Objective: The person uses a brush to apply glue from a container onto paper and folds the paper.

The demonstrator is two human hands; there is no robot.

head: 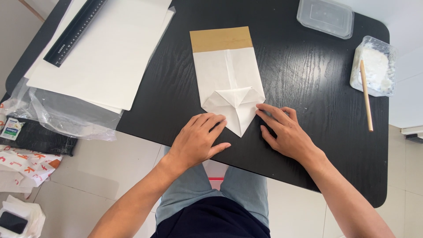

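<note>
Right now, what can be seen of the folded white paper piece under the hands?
The folded paper piece lies flat on the black table. It is white with a brown band at its far end and a centre crease; its near end is folded into a point. The left hand and right hand press its near corners.

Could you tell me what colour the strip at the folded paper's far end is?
Tan-brown strip on otherwise white paper; head view.

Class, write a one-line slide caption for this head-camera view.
Both hands, left hand and right hand, press the folded point of a white paper bag on a black table.
</note>
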